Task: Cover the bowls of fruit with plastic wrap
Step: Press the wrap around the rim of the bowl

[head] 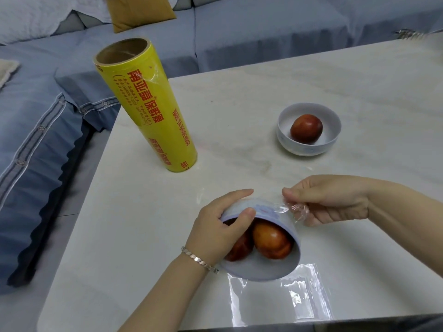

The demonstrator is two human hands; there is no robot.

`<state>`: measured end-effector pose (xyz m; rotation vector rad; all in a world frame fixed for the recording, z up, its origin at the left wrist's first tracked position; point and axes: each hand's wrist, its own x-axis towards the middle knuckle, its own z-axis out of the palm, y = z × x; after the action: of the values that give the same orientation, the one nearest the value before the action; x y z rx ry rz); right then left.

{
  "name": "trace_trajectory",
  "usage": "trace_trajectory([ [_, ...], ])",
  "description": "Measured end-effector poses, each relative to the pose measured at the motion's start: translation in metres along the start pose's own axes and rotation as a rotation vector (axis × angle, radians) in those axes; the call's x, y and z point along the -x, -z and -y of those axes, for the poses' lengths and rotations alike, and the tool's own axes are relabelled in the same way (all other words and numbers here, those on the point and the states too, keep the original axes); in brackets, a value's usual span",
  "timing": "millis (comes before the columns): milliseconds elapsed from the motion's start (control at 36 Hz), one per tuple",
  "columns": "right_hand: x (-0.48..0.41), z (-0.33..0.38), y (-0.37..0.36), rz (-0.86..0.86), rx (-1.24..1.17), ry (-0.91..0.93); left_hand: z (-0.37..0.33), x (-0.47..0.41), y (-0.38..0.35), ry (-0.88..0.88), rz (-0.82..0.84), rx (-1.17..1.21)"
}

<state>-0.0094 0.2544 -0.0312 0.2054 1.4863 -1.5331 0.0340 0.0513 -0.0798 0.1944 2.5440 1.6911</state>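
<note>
At lower centre of the frame, two hands work over a pale, marble-patterned worktop (239, 92). The left hand (215, 226), a silver link bracelet (199, 258) at its wrist, grips a round white ceramic bowl (259, 269) that is tipped on its side with its mouth toward the camera. The fingers curl over the bowl's outer wall and the thumb hooks across the rim. Inside lie two smooth, glossy red-brown fruits (272, 240), touching each other. The right hand (328, 202) pinches a crumpled bunch of clear plastic wrap (298, 210) between thumb and curled fingers, just beside the bowl's base. A flat, shiny stretch of film (287, 298) lies on the worktop under the bowl at lower right; whether it joins the pinched bunch cannot be told. At right centre, well apart, a second white bowl (309, 149) stands upright and uncovered, holding one dark red fruit (306, 128). One yellow roll of plastic wrap (146, 109) with red lettering and a cardboard core stands on end at upper left. Behind runs a blue-grey fabric sofa (263, 32) with one mustard cushion (141, 10). The count: two bowls, three fruits, one roll.
</note>
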Motion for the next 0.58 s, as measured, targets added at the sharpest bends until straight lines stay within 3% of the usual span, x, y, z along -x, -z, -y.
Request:
trace_trajectory([
  [167,-0.010,-0.020,-0.006,-0.103,-0.106,0.322,-0.001,-0.003,0.002,-0.029,0.085,-0.055],
  [361,-0.021,-0.038,-0.019,-0.055,-0.394,0.556,-0.001,-0.007,0.002,-0.022,0.111,-0.018],
  [583,-0.033,-0.032,-0.037,-0.394,-0.544,0.522,0.000,-0.007,0.000,-0.045,0.079,-0.006],
])
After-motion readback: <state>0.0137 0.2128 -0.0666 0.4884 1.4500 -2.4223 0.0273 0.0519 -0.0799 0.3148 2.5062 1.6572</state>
